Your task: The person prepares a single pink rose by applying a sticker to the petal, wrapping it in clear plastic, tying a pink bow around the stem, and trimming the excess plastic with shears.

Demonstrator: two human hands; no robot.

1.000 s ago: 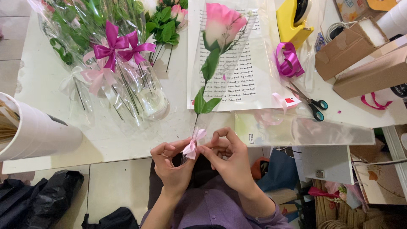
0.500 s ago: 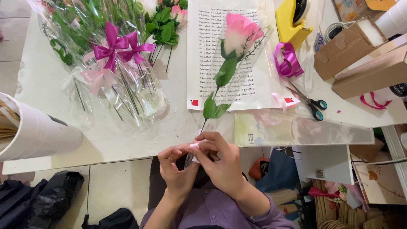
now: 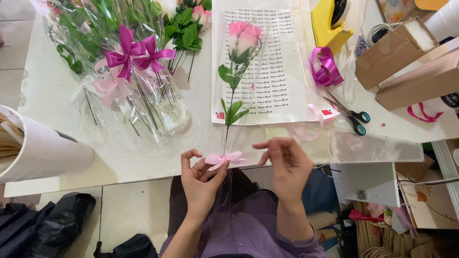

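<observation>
**Pale pink bow at the table edge**

I am pinching the small pale pink bow [image 3: 224, 159] with my left hand [image 3: 201, 179], thumb and fingertips closing on its left loop, right at the near edge of the white table [image 3: 57, 95]. My right hand [image 3: 287, 165] is hovering just beside the bow's right loop, fingers loosely curled and slightly apart, gripping nothing. The bow is sitting at the bottom of the stem of a single pink rose [image 3: 244, 38], which is lying on a clear wrapping sheet printed with rows of small dark lettering [image 3: 277, 71]; a small red square is marking each lower corner of the sheet.

To my right, two brown cardboard boxes [image 3: 406, 62] are lying at an angle, one open at its end and showing white. Black-handled scissors with teal loops [image 3: 351, 114] are resting near a coil of magenta ribbon [image 3: 325, 67], and a yellow tape dispenser [image 3: 332, 21] is standing behind it. To my left, wrapped bouquets with magenta bows [image 3: 134, 52] are lying beside a white paper roll [image 3: 38, 148]
</observation>
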